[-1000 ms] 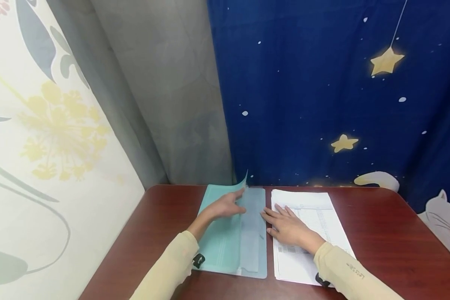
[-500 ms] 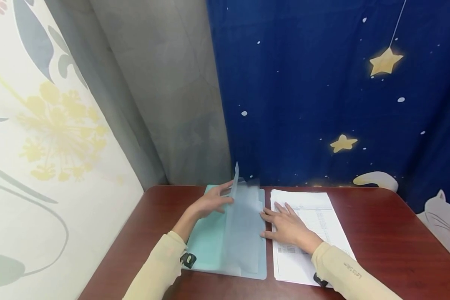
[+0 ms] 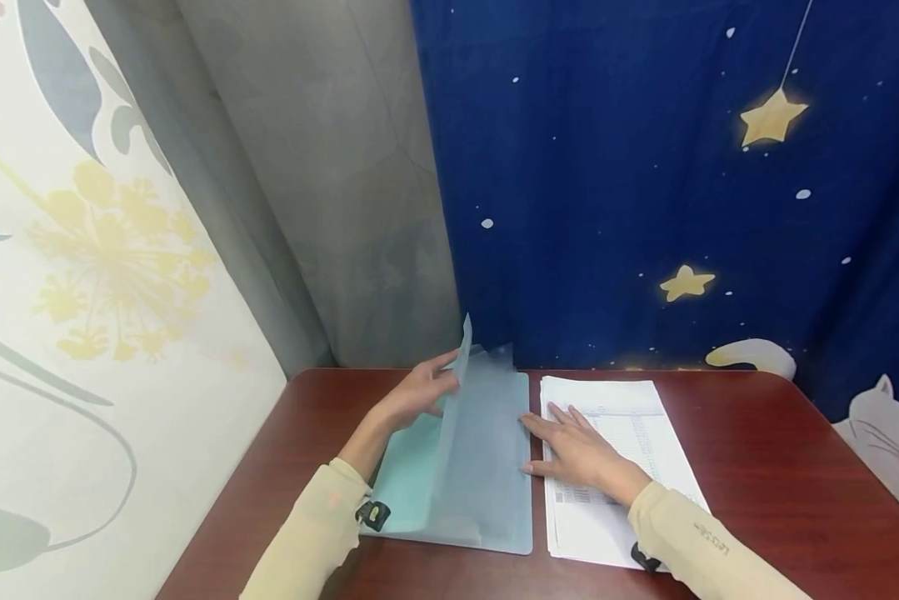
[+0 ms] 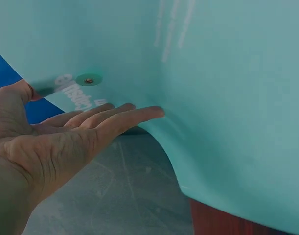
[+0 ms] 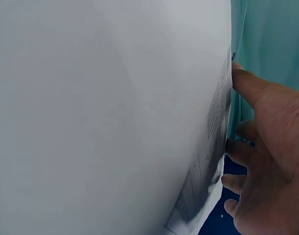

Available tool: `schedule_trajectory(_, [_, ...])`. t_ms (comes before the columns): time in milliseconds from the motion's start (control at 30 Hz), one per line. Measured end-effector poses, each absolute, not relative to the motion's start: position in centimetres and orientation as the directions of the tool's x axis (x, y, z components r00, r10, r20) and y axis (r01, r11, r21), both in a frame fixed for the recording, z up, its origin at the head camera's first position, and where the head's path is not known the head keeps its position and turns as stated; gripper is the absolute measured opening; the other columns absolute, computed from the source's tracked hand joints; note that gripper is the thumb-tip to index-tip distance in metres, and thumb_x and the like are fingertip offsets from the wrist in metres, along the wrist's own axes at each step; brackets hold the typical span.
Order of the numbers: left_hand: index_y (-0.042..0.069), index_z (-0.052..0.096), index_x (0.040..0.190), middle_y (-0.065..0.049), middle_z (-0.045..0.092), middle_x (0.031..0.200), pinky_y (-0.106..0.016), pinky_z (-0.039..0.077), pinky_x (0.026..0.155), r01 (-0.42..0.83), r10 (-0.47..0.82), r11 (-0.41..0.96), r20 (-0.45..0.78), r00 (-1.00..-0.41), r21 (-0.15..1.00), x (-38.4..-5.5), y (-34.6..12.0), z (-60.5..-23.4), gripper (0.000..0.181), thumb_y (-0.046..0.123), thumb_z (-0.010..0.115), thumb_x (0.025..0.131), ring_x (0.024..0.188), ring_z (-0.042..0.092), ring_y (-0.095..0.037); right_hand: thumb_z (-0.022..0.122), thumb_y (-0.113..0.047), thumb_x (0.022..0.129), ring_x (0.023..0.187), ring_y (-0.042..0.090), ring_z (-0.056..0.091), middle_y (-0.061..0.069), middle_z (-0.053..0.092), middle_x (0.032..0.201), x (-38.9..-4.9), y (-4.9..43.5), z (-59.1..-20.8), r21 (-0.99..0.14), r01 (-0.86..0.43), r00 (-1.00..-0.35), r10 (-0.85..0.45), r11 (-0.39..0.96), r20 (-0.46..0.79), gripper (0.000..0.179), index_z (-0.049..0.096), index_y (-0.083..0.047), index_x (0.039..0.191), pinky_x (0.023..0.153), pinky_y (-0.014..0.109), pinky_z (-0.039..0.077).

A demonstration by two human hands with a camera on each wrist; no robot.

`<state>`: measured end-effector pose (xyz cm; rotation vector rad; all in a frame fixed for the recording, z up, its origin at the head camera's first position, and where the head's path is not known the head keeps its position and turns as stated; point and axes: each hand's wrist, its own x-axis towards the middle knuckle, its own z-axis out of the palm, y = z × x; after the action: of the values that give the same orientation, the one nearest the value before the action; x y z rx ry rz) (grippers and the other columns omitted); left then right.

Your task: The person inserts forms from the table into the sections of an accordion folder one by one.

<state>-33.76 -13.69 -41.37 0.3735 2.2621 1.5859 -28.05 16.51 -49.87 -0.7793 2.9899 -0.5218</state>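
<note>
At the far left stands a white backdrop [image 3: 119, 333] with a floral print, then a grey curtain [image 3: 329, 167]. A cream sleeve [image 3: 310, 525] and a black strap [image 3: 374, 514] lead to the left hand [image 3: 415, 390], which holds the raised cover [image 4: 237, 122] of a teal folder [image 3: 494, 467] by its edge: in the left wrist view the fingers lie nearly straight along the outer face, beside white lettering and a small round fastener [image 4: 89, 80], while the thumb reaches behind the edge. The folder lies on the red-brown tabletop [image 3: 756, 450], the cover tilted up and its blue-grey inner side showing.

Just right of the folder, the right hand [image 3: 575, 454] rests with spread fingers on a stack of printed papers [image 3: 595, 537], gripping nothing; its fingertips reach past the stack's left edge toward the folder, and whether they touch it cannot be told. Behind hangs a blue curtain [image 3: 606, 192] with stars, a white cat [image 3: 891, 433] printed at far right.
</note>
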Motion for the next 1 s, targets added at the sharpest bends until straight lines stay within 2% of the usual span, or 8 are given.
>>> schedule_trajectory(267, [0.029, 0.033, 0.167, -0.008, 0.039, 0.17, -0.068, 0.045, 0.113, -0.001, 0.363, 0.34, -0.132, -0.922, 0.94, -33.6, -14.7, -40.2, 0.075, 0.023, 0.057, 0.097, 0.151, 0.046, -0.034, 0.074, -0.058, 0.093, 0.16, 0.045, 0.029, 0.01, 0.049, 0.165, -28.2, 16.6, -49.8, -0.31, -0.463, -0.881, -0.469, 0.83, 0.06, 0.079, 0.056, -0.011, 0.154, 0.129, 0.068, 0.014])
schedule_trajectory(400, [0.03, 0.035, 0.166, -0.003, 0.032, 0.173, -0.071, 0.038, 0.117, -0.021, 0.347, 0.316, -0.136, -0.928, 0.949, -33.7, -15.5, -39.8, 0.075, 0.02, 0.057, 0.095, 0.155, 0.037, -0.038, 0.075, -0.057, 0.093, 0.159, 0.046, 0.029, 0.01, 0.049, 0.165, -28.2, 16.6, -49.7, -0.307, -0.468, -0.879, -0.474, 0.829, 0.061, 0.079, 0.056, -0.011, 0.154, 0.129, 0.068, 0.014])
schedule_trajectory(533, [0.026, 0.035, 0.166, -0.004, 0.029, 0.174, -0.073, 0.029, 0.121, -0.025, 0.356, 0.274, -0.126, -0.926, 0.961, -33.9, -16.0, -39.7, 0.073, 0.016, 0.055, 0.096, 0.16, 0.028, -0.037, 0.075, -0.056, 0.093, 0.159, 0.046, 0.029, 0.01, 0.049, 0.165, -28.1, 16.5, -49.6, -0.303, -0.469, -0.878, -0.475, 0.83, 0.056, 0.079, 0.055, -0.011, 0.154, 0.129, 0.069, 0.014])
schedule_trajectory(633, [0.021, 0.031, 0.168, -0.005, 0.027, 0.175, -0.067, 0.023, 0.127, -0.016, 0.387, 0.227, -0.105, -0.916, 0.974, -34.1, -16.5, -39.8, 0.072, 0.012, 0.051, 0.099, 0.162, 0.023, -0.031, 0.074, -0.057, 0.093, 0.16, 0.045, 0.029, 0.009, 0.049, 0.165, -28.1, 16.5, -49.6, -0.299, -0.464, -0.88, -0.472, 0.834, 0.05, 0.079, 0.055, -0.011, 0.155, 0.129, 0.068, 0.014])
schedule_trajectory(733, [0.013, 0.024, 0.169, -0.01, 0.029, 0.174, -0.058, 0.026, 0.127, -0.009, 0.434, 0.159, -0.078, -0.897, 0.987, -34.2, -16.9, -40.0, 0.069, 0.007, 0.043, 0.103, 0.16, 0.027, -0.03, 0.074, -0.057, 0.093, 0.16, 0.045, 0.029, 0.009, 0.049, 0.165, -28.1, 16.5, -49.6, -0.298, -0.462, -0.881, -0.47, 0.835, 0.049, 0.079, 0.055, -0.012, 0.155, 0.129, 0.068, 0.014])
schedule_trajectory(833, [0.009, 0.019, 0.169, -0.014, 0.033, 0.171, -0.049, 0.037, 0.122, -0.016, 0.452, 0.111, -0.065, -0.89, 0.994, -34.1, -17.1, -40.2, 0.067, 0.003, 0.037, 0.105, 0.155, 0.036, -0.033, 0.074, -0.057, 0.093, 0.16, 0.045, 0.029, 0.01, 0.049, 0.165, -28.1, 16.6, -49.7, -0.3, -0.467, -0.879, -0.474, 0.832, 0.053, 0.079, 0.055, -0.011, 0.155, 0.129, 0.068, 0.014])
schedule_trajectory(900, [0.01, 0.02, 0.169, -0.015, 0.035, 0.169, -0.047, 0.043, 0.117, -0.028, 0.441, 0.093, -0.067, -0.895, 0.995, -34.0, -17.0, -40.3, 0.066, 0.003, 0.035, 0.105, 0.152, 0.04, -0.035, 0.075, -0.057, 0.093, 0.16, 0.045, 0.029, 0.01, 0.05, 0.164, -28.2, 16.6, -49.7, -0.298, -0.474, -0.875, -0.479, 0.828, 0.061, 0.079, 0.055, -0.011, 0.154, 0.129, 0.067, 0.015])
schedule_trajectory(1000, [0.009, 0.019, 0.169, -0.017, 0.034, 0.169, -0.048, 0.044, 0.116, -0.035, 0.434, 0.08, -0.066, -0.898, 0.996, -33.8, -16.5, -40.5, 0.067, 0.002, 0.035, 0.104, 0.152, 0.04, -0.037, 0.075, -0.057, 0.092, 0.159, 0.045, 0.03, 0.011, 0.052, 0.163, -28.3, 16.5, -49.8, -0.286, -0.493, -0.867, -0.492, 0.822, 0.079, 0.079, 0.057, -0.011, 0.153, 0.129, 0.066, 0.018])
